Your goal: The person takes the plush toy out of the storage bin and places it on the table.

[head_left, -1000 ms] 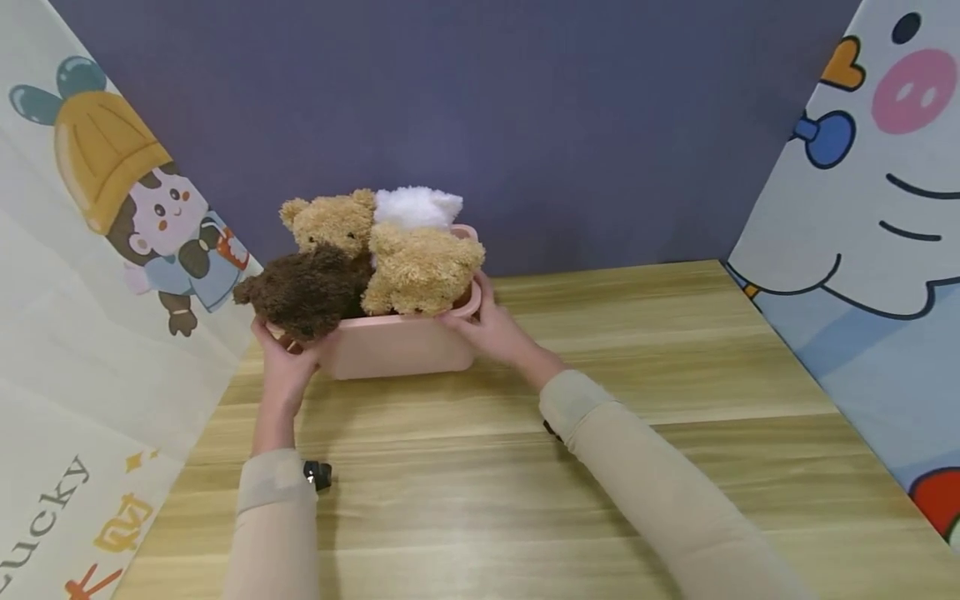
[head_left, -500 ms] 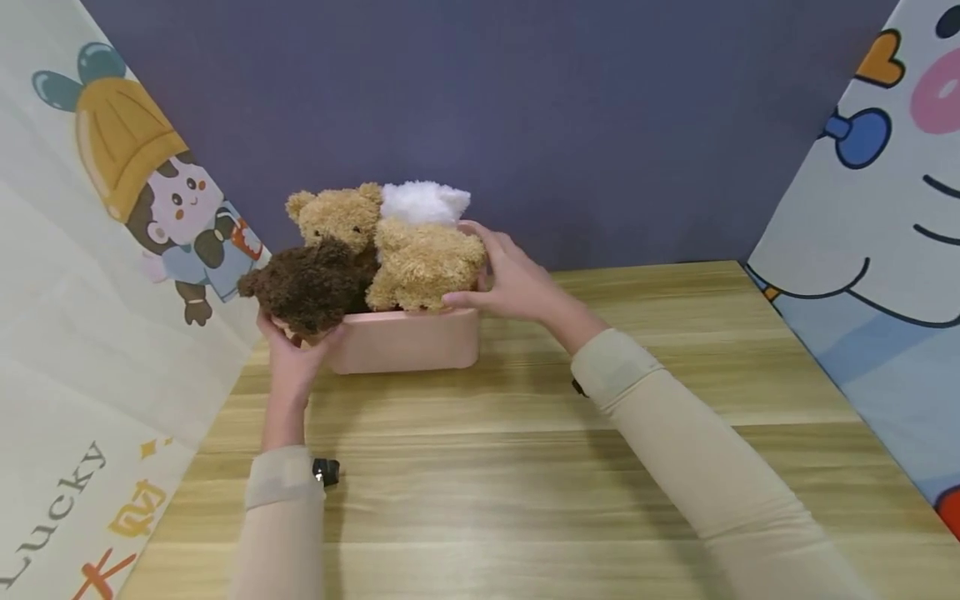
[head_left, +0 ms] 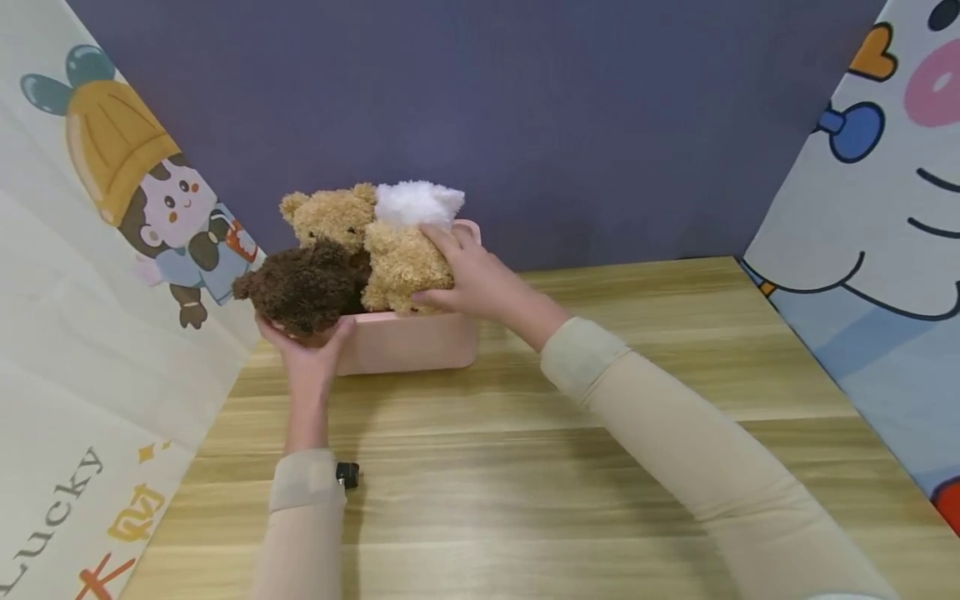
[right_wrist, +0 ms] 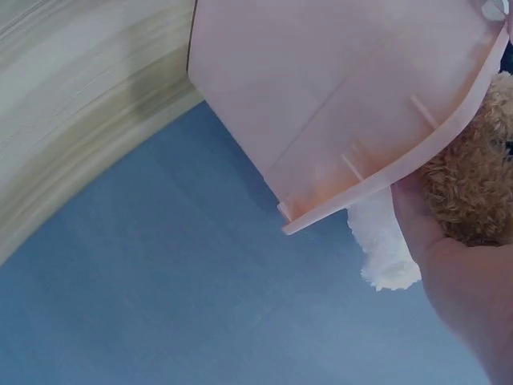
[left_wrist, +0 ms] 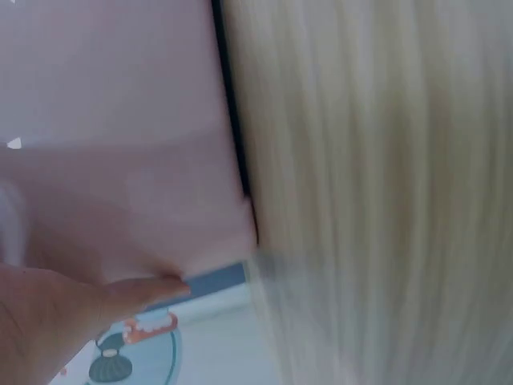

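Note:
A pink bin (head_left: pixel 408 343) stands against the back wall in the head view, filled with plush toys. My left hand (head_left: pixel 307 357) holds its left end, thumb at the front rim, below a dark brown plush toy (head_left: pixel 306 287). In the left wrist view a finger of that hand lies along the bin's wall (left_wrist: pixel 120 104). With thumb in front and fingers over the top, my right hand (head_left: pixel 483 283) grips a tan plush toy (head_left: pixel 397 262) at the bin's right end. Behind are a tan teddy bear (head_left: pixel 327 218) and a white plush toy (head_left: pixel 418 202).
Wood-grain table (head_left: pixel 465 500) extends in front of the bin and to its right. A dark blue-grey wall (head_left: pixel 585 133) rises directly behind. Printed panels (head_left: pixel 67 317) flank both sides. A small black device (head_left: pixel 347 475) shows at the left cuff.
My right hand has gone from the bin's right rim onto the tan plush toy, its fingers now over the top. The left thumb has shifted right along the front rim.

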Demonstrator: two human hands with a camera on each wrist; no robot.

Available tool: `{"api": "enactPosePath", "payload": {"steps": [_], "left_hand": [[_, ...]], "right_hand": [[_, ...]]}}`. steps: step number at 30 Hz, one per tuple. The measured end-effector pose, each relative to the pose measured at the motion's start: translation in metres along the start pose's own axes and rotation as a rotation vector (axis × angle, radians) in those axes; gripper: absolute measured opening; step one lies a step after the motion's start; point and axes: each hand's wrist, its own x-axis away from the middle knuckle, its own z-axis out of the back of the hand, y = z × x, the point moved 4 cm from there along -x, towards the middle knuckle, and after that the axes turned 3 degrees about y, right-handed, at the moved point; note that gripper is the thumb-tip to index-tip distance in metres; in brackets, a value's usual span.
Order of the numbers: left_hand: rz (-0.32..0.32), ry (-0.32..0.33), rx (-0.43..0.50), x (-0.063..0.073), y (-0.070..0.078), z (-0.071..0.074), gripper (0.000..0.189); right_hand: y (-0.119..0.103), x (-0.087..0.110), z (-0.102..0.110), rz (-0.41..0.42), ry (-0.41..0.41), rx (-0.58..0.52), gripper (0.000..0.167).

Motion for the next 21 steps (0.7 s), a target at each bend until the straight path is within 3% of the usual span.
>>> {"api": "enactPosePath", "payload": {"steps": [4,9,16,18,21], "left_hand": [[-0.022,0.021,0.042,0.002,0.002,-0.006,0.145],[0.007,0.018,0.076,0.004,0.002,-0.009,0.145],[-0.009,-0.003,0.271,0.005,0.004,-0.014,0.14],[-0.001,0.001,0.29,0.005,0.004,-0.015,0.14],[0.028,0.017,0.238,0.008,0.004,-0.015,0.142]], "right_hand": [[0.0,-0.003,0.003,0.009,0.03,-0.026,0.103],[0.004,-0.002,0.01,-0.026,0.056,-0.11,0.093],[0.008,0.003,0.033,-0.085,0.185,-0.248,0.094],[0.007,0.005,0.04,-0.074,0.204,-0.265,0.094],[0.004,0.01,0.051,-0.058,0.22,-0.282,0.091]]}}
